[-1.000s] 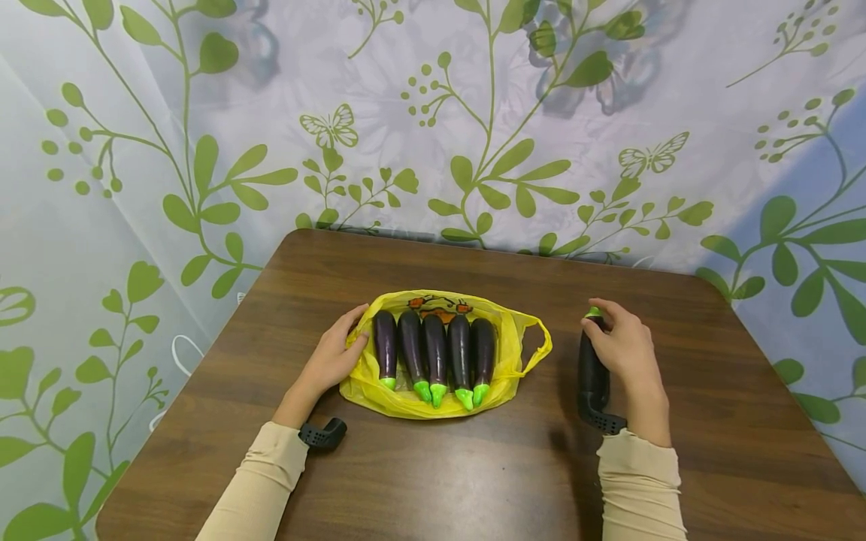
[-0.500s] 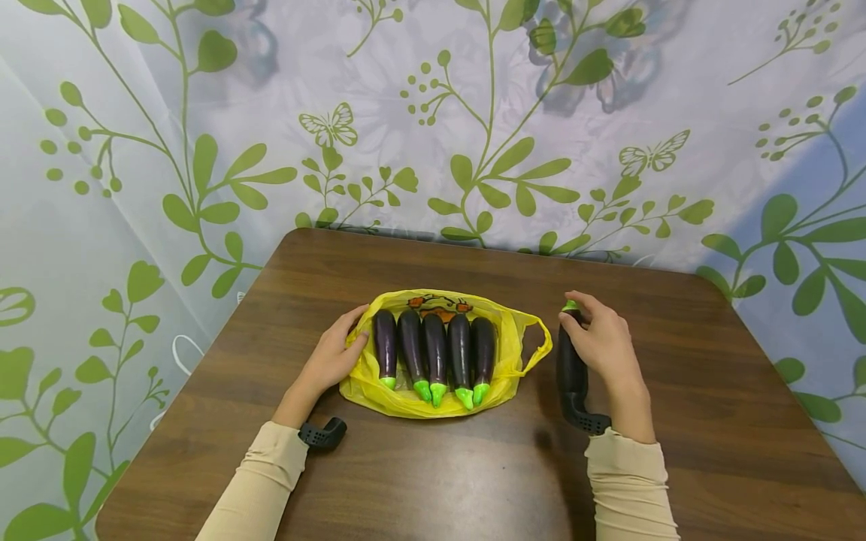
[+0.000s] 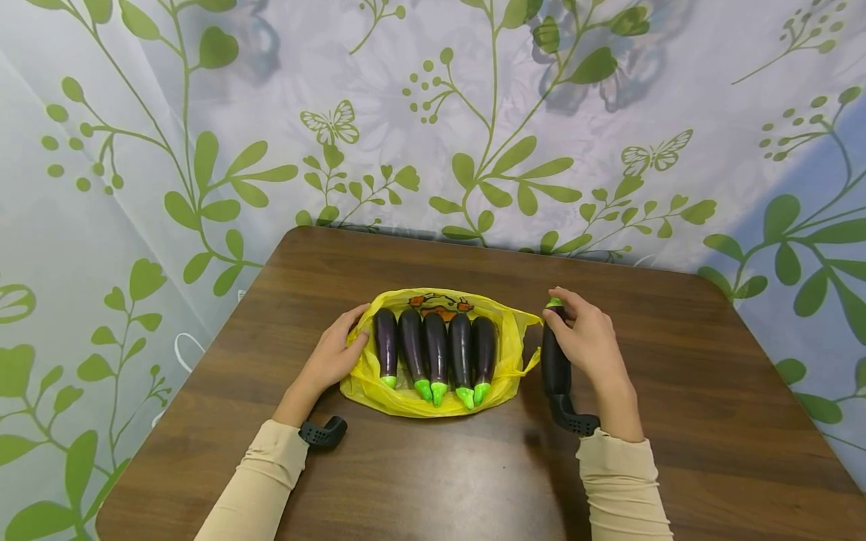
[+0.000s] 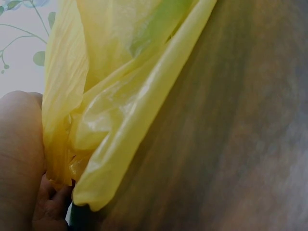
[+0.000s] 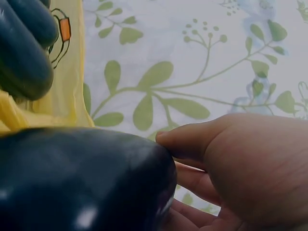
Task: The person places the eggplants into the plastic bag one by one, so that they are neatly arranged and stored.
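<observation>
A yellow plastic bag (image 3: 429, 409) lies open-mouthed on the table, with several dark purple eggplants (image 3: 436, 349) side by side in it, green stems toward me. My left hand (image 3: 336, 352) holds the bag's left rim; in the left wrist view its yellow film (image 4: 120, 130) comes out from between thumb and fingers. Right of the bag, my right hand (image 3: 587, 338) grips another eggplant (image 3: 556, 357) near its green-stemmed end, which points away from me. That eggplant (image 5: 86, 173) looms large in the right wrist view. It covers part of the bag's right handle.
The brown wooden table (image 3: 433, 481) has rounded corners, and a leaf-patterned curtain (image 3: 379, 150) hangs behind it. A black camera mount sits on each wrist. A white cable (image 3: 186, 349) loops beyond the table's left edge.
My right hand has moved left with the eggplant, from farther right on the table to the bag's handle. The left hand and the bag have stayed in place.
</observation>
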`<state>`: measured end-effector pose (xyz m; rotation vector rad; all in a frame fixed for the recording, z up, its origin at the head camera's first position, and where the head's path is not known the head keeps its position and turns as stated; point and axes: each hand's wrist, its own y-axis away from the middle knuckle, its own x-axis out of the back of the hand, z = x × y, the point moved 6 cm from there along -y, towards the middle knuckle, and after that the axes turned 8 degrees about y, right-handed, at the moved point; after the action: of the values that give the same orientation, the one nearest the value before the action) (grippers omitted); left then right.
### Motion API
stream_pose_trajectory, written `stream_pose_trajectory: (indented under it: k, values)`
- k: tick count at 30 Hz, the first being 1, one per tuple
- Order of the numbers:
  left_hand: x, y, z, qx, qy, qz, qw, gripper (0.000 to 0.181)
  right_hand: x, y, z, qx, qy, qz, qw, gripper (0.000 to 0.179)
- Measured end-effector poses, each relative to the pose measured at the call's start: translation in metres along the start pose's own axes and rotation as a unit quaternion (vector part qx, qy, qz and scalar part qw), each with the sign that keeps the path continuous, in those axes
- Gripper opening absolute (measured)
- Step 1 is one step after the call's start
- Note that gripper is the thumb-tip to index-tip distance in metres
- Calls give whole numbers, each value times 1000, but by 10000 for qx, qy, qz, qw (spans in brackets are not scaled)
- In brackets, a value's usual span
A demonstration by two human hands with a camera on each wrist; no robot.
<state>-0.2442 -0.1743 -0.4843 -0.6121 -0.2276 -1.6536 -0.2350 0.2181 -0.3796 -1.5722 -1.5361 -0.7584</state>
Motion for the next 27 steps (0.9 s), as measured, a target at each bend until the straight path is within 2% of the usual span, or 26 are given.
stream_pose_trajectory:
  k: [17,27]
  values:
    - [0,0,0,11,68,-20,10000,53,-33,-6,-20,236,-168,-218,9993,45]
    - [0,0,0,26,42,-13,10000,53,-53,-9,-24,284,-24,-415,9987,44]
